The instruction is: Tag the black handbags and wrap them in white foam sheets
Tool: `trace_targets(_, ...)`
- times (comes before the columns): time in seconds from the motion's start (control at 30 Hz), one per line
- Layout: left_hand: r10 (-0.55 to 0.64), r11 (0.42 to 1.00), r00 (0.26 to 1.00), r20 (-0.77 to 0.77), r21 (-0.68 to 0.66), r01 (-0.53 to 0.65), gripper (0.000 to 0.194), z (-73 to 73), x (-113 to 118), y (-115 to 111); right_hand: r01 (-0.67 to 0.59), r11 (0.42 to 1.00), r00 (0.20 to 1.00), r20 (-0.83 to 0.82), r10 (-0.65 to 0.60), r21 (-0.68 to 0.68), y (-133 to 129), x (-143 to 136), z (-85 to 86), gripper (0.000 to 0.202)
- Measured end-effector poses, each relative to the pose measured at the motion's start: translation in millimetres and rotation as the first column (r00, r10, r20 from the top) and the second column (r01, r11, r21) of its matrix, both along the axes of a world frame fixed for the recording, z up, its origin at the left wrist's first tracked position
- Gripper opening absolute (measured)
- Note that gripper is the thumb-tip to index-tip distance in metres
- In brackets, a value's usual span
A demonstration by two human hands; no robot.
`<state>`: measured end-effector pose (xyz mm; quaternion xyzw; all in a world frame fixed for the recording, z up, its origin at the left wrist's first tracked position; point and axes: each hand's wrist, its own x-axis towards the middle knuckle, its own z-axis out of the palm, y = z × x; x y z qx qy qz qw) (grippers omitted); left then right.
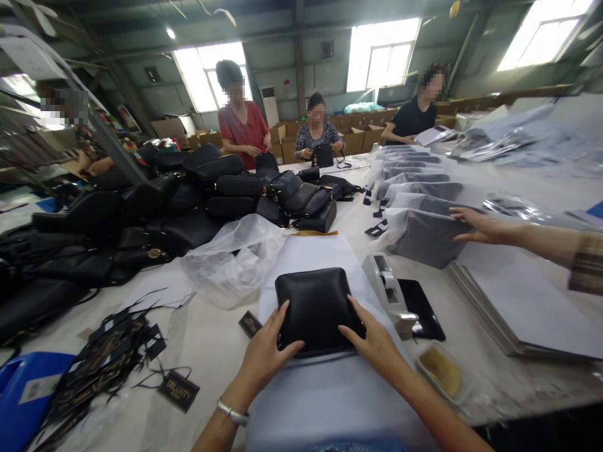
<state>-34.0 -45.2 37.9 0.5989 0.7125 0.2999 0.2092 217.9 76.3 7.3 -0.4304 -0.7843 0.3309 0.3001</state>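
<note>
A black handbag (313, 307) lies on white sheet paper (325, 251) right in front of me. My left hand (268, 339) holds its left side, thumb on the near face and fingers along the edge. On the opposite side, my right hand (372, 336) grips the bag the same way. Beside my left fingers is a small black tag (250, 324) with gold lettering. To the right of the bag stands a white tape dispenser (386, 282), and a black phone-like slab (421, 309) lies against it.
Black bags (179, 201) are heaped at left, near clear plastic (238, 257) and a pile of hang tags (108, 351). A co-worker's hand (480, 226) touches wrapped grey bags (428, 229) at right, above stacked boards (532, 307). Several people work across the table.
</note>
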Motion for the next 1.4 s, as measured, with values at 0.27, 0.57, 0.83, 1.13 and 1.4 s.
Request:
trace_targets(0.27, 0.045, 0.999, 0.962, -0.268, 0.032, -0.038, 0.076, -16.9, 1, 3, 0.065, 0.941, 0.990, 0.094, -0.102, 0.333, -12, 37, 28.8, 0.034)
trace_targets(0.57, -0.081, 0.967, 0.853, -0.516, 0.168, 0.193, 0.066, -5.4, 32, 28, 0.217, 0.703, 0.799, 0.290, -0.526, 0.677, -27, 145, 19.7, 0.026)
trace_targets(0.83, -0.078, 0.970, 0.853, -0.516, 0.160, 0.185, 0.069, -13.6, 29, 27, 0.095, 0.769, 0.752, 0.461, -0.472, 0.632, -50, 157, -19.4, 0.033)
trace_targets(1.13, -0.036, 0.978, 0.879, -0.475, 0.164, 0.129, 0.074, -13.6, 33, 25, 0.087, 0.820, 0.992, 0.025, -0.123, 0.565, 59, 40, 93.7, 0.009)
trace_targets(1.4, -0.026, 0.977, 0.856, -0.517, 0.170, 0.132, 0.089, -24.4, 29, 23, -0.228, 0.962, 0.801, 0.591, 0.099, 0.148, 203, -127, 50.3, 0.051)
